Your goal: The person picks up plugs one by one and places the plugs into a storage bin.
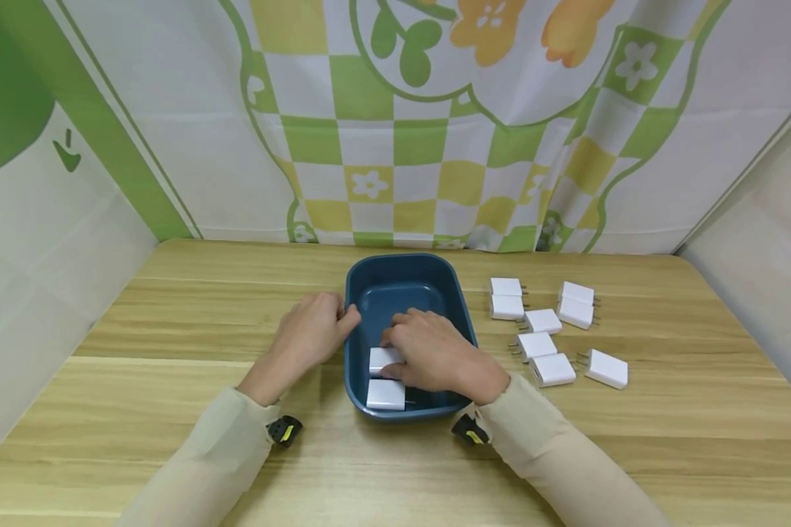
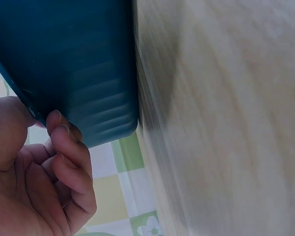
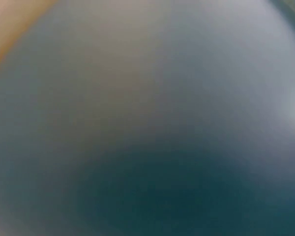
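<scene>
A dark blue rectangular bin [image 1: 405, 272] stands on the wooden table. My left hand [image 1: 310, 329] pinches the bin's left rim between thumb and fingers; the left wrist view shows this hand [image 2: 64, 167] at the bin wall [image 2: 98, 83]. Inside the bin, my right hand [image 1: 435, 355] grips a white plug-in charger [image 1: 384, 360], its thumb and fingers at the charger's right end. A second white charger [image 1: 386, 394] lies at the near end, right beside the held one. The right wrist view is a close blur of the bin's dark blue.
To the bin's right, several white chargers lie on the wooden table [image 1: 672, 439]: a pair [image 1: 506, 298] at the back, another pair [image 1: 576, 304] farther right, and one charger [image 1: 608, 368] nearer the front. A patterned curtain [image 1: 422, 146] hangs along the table's back edge.
</scene>
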`<move>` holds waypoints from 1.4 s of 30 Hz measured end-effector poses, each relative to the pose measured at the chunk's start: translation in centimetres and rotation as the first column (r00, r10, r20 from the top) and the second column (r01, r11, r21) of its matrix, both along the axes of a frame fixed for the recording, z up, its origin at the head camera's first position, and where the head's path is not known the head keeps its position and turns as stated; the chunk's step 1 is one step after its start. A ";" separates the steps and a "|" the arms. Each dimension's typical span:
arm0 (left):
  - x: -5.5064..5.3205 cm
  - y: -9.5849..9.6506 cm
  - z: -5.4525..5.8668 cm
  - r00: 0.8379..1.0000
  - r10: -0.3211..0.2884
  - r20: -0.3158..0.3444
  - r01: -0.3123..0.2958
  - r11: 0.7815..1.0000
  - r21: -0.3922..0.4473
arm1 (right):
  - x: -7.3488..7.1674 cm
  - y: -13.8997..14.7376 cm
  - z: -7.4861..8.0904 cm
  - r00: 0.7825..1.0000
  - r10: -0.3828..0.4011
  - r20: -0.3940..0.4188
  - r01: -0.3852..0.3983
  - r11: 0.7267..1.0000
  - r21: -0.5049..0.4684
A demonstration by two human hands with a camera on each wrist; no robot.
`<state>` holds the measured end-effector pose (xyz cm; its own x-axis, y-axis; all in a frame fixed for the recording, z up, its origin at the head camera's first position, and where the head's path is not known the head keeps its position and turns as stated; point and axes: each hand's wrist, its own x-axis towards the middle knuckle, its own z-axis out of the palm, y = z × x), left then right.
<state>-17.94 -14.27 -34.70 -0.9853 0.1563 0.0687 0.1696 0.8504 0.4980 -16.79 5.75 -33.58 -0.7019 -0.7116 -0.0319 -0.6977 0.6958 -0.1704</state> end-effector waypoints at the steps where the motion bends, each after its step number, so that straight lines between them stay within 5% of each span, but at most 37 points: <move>1: 0.0 0.0 0.0 1.000 0.000 -0.001 0.000 1.000 -0.002 | 0.0 0.0 0.0 1.000 0.004 -0.002 -0.004 1.000 -0.003; 29: 0.0 0.0 0.0 1.000 -0.008 -0.018 0.008 1.000 -0.008 | -0.1 0.7 0.7 0.988 0.076 0.134 -0.077 0.997 -0.001; 42: 0.0 -0.2 -0.1 1.000 -0.009 -0.016 0.009 1.000 -0.002 | 0.1 1.0 1.3 0.988 0.076 0.134 -0.075 0.997 -0.011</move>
